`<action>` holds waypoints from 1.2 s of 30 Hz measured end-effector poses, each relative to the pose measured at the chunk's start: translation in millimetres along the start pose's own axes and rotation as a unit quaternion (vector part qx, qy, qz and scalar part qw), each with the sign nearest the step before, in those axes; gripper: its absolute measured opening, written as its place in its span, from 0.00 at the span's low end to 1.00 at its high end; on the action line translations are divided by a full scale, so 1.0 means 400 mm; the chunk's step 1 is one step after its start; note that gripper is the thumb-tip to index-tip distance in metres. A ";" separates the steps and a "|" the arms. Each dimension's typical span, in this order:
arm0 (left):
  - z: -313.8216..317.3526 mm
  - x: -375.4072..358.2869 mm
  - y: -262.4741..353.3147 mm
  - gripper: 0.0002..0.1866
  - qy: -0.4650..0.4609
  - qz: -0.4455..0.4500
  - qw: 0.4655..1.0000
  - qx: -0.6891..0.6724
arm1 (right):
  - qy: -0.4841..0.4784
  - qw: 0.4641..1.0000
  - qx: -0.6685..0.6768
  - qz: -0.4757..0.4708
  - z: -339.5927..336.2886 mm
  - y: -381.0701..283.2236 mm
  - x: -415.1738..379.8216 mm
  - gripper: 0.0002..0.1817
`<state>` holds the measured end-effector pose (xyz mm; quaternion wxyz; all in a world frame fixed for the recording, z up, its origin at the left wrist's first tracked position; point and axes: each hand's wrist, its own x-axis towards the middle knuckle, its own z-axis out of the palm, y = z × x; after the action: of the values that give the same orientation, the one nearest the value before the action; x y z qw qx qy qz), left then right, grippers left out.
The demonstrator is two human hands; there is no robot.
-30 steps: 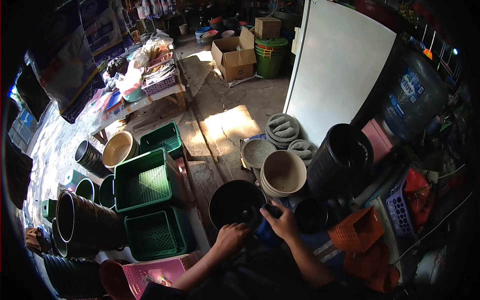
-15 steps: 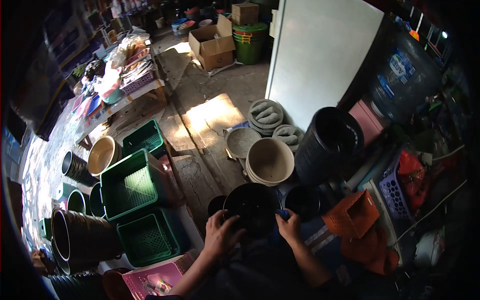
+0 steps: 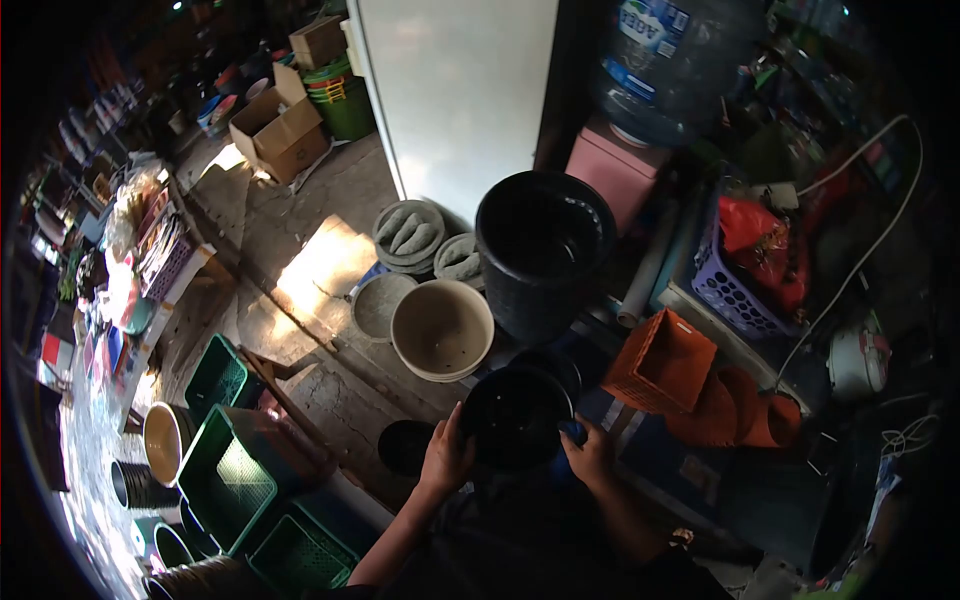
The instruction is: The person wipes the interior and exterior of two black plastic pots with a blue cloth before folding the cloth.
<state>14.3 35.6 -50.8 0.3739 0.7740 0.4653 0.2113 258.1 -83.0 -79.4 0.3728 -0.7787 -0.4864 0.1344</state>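
A round black plant pot (image 3: 516,418) with small holes in its bottom is tilted so that I look down into it. My left hand (image 3: 447,452) grips its left side, fingers at the rim. On the opposite side, my right hand (image 3: 592,458) is closed around a small blue object (image 3: 573,432) right at the pot's rim; most of this object is hidden in the fist. Just beyond the pot stand a beige pot stack (image 3: 441,331) and a tall black pot stack (image 3: 545,255).
Green baskets (image 3: 228,487) and more pots lie to the left. Orange square pots (image 3: 662,362) are at the right, near a purple basket (image 3: 735,290) with red bags. Stone mortars (image 3: 409,236) stand before a white panel (image 3: 455,95). A water bottle (image 3: 665,70) rests on a pink stand (image 3: 615,172).
My view has turned to the right, so the surroundings have shifted left. My left hand, loose and blurred over the pot's rim before, now grips its side. The right hand keeps the blue object.
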 end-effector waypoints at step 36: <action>0.351 0.325 -0.225 0.38 -0.187 -0.102 0.973 0.091 | -0.263 0.929 -0.192 0.175 0.074 0.223 0.171 0.42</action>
<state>120.6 121.8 -211.9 0.4019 0.7791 0.4808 -0.0198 333.3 -33.2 -152.6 0.0456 -0.8447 -0.4396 0.3019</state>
